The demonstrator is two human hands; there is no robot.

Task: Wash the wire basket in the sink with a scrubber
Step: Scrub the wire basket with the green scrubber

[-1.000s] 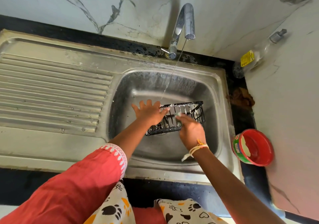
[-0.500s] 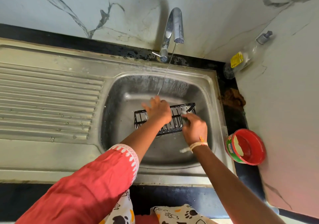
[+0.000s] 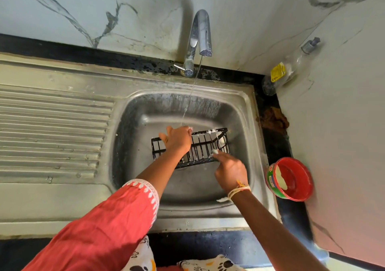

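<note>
A black wire basket [image 3: 203, 147] with soap foam on its bars is held over the steel sink bowl [image 3: 133, 124]. My left hand [image 3: 177, 139] grips the basket's far rim near its middle. My right hand [image 3: 230, 168] pinches a small grey scrubber [image 3: 214, 151] and presses it against the basket's near right side. A thin stream of water falls from the tap [image 3: 201, 35] and lands by my left hand's fingers.
A ribbed steel drainboard [image 3: 52, 129] lies to the left of the bowl. A red tub of dish soap [image 3: 290, 179] sits on the black counter at the right. A clear bottle [image 3: 287, 70] leans in the back right corner, with a brown clump [image 3: 274, 118] near it.
My left hand shifted from the basket's left end toward the middle of its rim. The basket's left end came into view. My right hand keeps the scrubber at the basket's right side.
</note>
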